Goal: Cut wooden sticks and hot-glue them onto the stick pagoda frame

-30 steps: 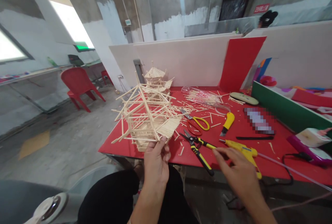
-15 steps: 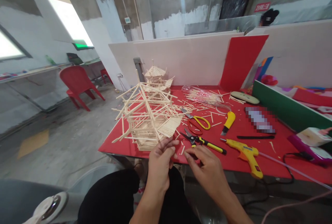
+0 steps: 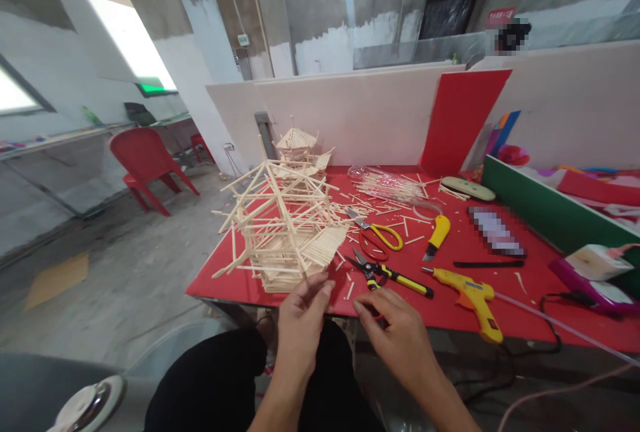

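Observation:
The wooden stick model [image 3: 280, 219], an open-framed building with a slatted roof panel on its right side, stands at the table's front left. At its near corner, my left hand [image 3: 303, 312] is closed, thumb against fingers, close to the lower end of a roof stick. Whatever it pinches is too small to make out. My right hand [image 3: 393, 322] hovers at the table's front edge, thumb and forefinger pressed together; anything between them is hidden. Just beyond it lie black-and-yellow cutters [image 3: 390, 275] and a few short stick pieces [image 3: 349, 290].
Scissors [image 3: 375, 235], a yellow utility knife [image 3: 438, 235] and a yellow glue gun [image 3: 470, 295] lie on the red table. Loose sticks and a plastic bag of sticks [image 3: 385, 183] are farther back. A second stick tower [image 3: 297, 145] stands behind the model. A green panel [image 3: 545, 209] borders the right.
My left hand's fingers have drawn in from a more spread pose, and the hand sits slightly farther left. My right hand stays pinched in nearly the same place. The view has shifted slightly.

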Demonstrator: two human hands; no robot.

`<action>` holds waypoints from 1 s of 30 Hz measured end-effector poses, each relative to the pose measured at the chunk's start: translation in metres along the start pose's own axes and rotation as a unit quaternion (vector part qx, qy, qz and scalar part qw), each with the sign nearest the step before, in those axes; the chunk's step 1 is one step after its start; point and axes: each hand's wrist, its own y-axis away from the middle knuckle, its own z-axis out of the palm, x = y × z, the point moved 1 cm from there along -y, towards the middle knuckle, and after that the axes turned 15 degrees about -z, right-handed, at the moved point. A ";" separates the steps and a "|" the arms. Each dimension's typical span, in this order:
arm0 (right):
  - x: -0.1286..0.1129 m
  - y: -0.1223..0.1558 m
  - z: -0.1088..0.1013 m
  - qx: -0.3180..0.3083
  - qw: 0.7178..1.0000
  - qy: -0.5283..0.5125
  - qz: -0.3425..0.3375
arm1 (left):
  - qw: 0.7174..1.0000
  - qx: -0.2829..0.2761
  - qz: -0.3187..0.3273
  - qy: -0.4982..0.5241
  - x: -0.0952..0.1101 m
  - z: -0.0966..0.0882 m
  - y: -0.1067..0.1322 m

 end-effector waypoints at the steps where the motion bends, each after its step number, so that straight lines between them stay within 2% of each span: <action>1: 0.000 0.000 0.002 -0.005 1.000 -0.003 0.001 | 1.000 0.012 0.009 -0.017 -0.003 -0.005 -0.002; 5: -0.001 -0.004 0.021 -0.030 0.999 -0.024 0.015 | 0.992 0.036 0.051 -0.108 -0.014 -0.023 -0.012; 11: -0.006 -0.026 0.077 -0.098 0.995 0.017 0.013 | 0.961 0.117 0.104 -0.226 -0.021 -0.045 -0.027; 14: -0.014 -0.034 0.096 -0.123 0.990 0.063 0.018 | 0.948 0.144 0.139 -0.249 -0.019 -0.055 -0.032; 17: -0.022 -0.039 0.106 -0.139 0.987 0.082 0.000 | 0.937 0.173 0.163 -0.257 -0.016 -0.065 -0.035; 22: -0.028 -0.040 0.108 -0.156 0.984 0.058 -0.057 | 0.929 0.197 0.188 -0.251 -0.018 -0.074 -0.034; 25: -0.022 -0.037 0.099 -0.163 0.982 -0.001 -0.094 | 0.924 0.213 0.212 -0.236 -0.020 -0.067 -0.026; 27: -0.010 -0.037 0.086 -0.169 0.983 0.004 -0.074 | 0.938 0.176 0.221 -0.200 -0.023 -0.054 -0.021; 30: 0.019 -0.045 0.055 -0.169 0.980 0.100 0.020 | 0.969 0.074 0.181 -0.148 -0.028 -0.023 -0.018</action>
